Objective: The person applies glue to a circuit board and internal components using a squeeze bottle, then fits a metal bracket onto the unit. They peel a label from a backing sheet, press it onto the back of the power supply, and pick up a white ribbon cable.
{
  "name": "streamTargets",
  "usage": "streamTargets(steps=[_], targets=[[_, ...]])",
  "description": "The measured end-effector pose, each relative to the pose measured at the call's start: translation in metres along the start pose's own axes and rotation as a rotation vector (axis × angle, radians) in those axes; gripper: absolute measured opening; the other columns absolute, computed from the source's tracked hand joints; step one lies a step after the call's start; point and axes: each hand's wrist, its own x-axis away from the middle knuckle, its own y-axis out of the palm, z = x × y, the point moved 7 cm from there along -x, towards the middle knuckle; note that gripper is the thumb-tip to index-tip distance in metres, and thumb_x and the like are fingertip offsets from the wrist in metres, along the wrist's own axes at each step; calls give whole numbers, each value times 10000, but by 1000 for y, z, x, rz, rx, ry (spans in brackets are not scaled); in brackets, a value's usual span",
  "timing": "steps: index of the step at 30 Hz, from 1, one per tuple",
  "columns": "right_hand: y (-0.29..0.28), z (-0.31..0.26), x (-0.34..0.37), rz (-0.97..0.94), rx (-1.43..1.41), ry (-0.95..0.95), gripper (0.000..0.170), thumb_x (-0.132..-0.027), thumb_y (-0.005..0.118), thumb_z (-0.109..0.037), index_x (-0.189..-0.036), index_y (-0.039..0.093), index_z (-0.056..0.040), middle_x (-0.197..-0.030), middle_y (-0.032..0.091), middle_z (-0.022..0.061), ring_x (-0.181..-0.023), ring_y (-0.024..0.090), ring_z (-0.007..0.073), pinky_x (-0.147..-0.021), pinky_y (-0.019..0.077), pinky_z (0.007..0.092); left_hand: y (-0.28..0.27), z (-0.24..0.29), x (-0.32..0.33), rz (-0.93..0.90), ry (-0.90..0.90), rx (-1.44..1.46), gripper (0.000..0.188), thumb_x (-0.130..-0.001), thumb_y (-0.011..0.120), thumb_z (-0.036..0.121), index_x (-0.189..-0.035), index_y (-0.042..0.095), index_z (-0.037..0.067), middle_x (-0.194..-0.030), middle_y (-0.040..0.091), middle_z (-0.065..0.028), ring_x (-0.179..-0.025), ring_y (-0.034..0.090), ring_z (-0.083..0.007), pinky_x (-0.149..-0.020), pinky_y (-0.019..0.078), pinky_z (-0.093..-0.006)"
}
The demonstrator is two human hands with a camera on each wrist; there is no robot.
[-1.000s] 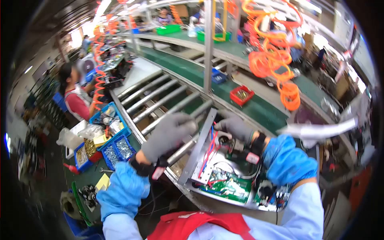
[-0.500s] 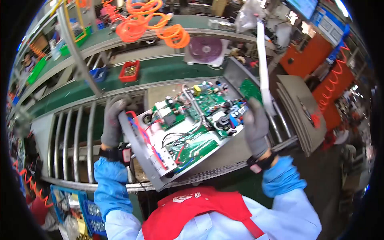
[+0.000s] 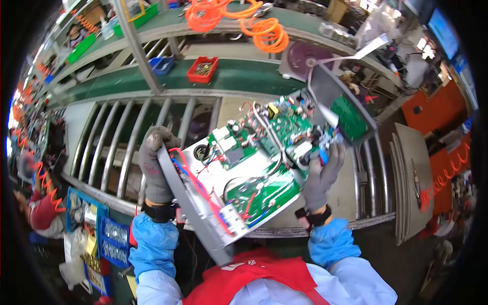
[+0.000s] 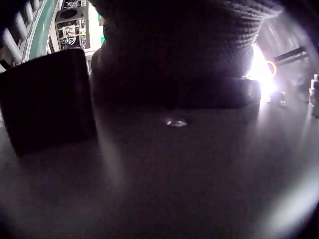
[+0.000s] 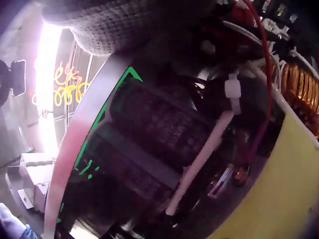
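An open metal chassis [image 3: 206, 175] carrying green circuit boards [image 3: 262, 195], coloured wires and coils lies slanted in front of me. In the head view, my gloved left hand [image 3: 156, 165] grips the far end of its grey side panel [image 3: 195, 208]. That panel's dark face [image 4: 164, 169] fills the left wrist view below the knit glove [image 4: 179, 45]. At the opposite side, my gloved right hand [image 3: 323, 178] holds the chassis edge beside the components. Black cylinders [image 5: 154, 124] and a copper coil [image 5: 301, 82] show close up in the right wrist view.
Metal rollers [image 3: 122, 147] run left of the chassis, more to its right. A grey housing [image 3: 351, 104] with a green board stands at the far right corner. A red bin [image 3: 203, 69] sits on the green belt [image 3: 244, 76] behind. Blue parts bins [image 3: 114, 241] lie at lower left.
The head view swung right from the rollers. My left hand came onto the panel's far end; my right hand left the panel area and moved to the chassis's right edge. The chassis turned slightly.
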Motion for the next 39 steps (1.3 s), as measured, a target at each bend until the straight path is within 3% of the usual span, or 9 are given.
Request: streamTargets(steps=[7,10,11,17,22,26,30,35,39], targets=[[100,67,-112,-399,-275,-303,551,-982,444,-334,-1410,467,13,-1428,468,237,-1346,441,391,-1135,331,425,54,12,162,230,51,-265,182,-905,629,200,-862,547,44,-789,493,-35,-699,482,-138,-628,415,-313],[136,71,-128,-591,-400,-291,479,-992,414,-289,-1379,518,-26,-1367,545,197,-1286,515,356,-1105,375,412,85,15,201,-98,242,-658,219,-862,692,193,-914,575,15,-842,540,-87,-741,546,-207,-658,448,-327],[151,79,-126,-781,-255,54,409,-973,470,-252,-1302,573,-31,-1316,588,184,-1139,612,334,-992,467,394,98,23,203,-182,391,-820,267,-891,668,245,-964,588,0,-895,572,-98,-783,569,-218,-696,466,-320],[51,142,-54,-355,-283,-119,348,-971,483,-239,-1231,619,-52,-1262,623,174,-1101,622,331,-985,484,432,66,15,228,-3,454,-823,371,-914,637,345,-1101,646,25,-1011,636,-160,-884,635,-345,-781,508,-425],[-32,248,142,-705,19,-175,305,-969,493,-228,-1173,656,-70,-1217,651,165,-1069,630,328,-980,498,463,-96,-73,318,117,-371,-1037,333,-925,587,356,-1067,681,69,-1014,677,-173,-965,655,-365,-853,524,-434],[-69,251,323,-1244,31,-849,278,-967,502,-219,-1126,687,-84,-1181,674,158,-1043,636,325,-976,509,488,-231,-76,436,406,-583,-1207,325,-915,584,354,-1027,698,72,-965,705,-173,-939,669,-382,-829,521,-459],[-27,74,357,-1684,-278,207,217,-890,675,-204,-1023,702,-34,-895,705,120,-868,658,196,-781,513,351,-336,-42,520,672,-665,-1394,305,-897,607,368,-1012,700,101,-986,711,-195,-957,671,-399,-844,520,-490],[42,-176,401,-1854,-514,185,280,-916,657,-202,-1130,664,-21,-953,703,119,-897,659,180,-817,516,324,-417,27,558,935,-457,-1320,258,-903,612,281,-993,697,55,-930,705,-188,-902,682,-367,-816,527,-440],[59,-348,490,-1968,-525,-152,450,-892,668,-354,-1192,640,-19,-1122,701,193,-1069,679,314,-915,518,394,-454,87,559,1039,-166,-1316,226,-894,610,245,-971,693,49,-913,697,-184,-860,678,-363,-777,529,-445]])
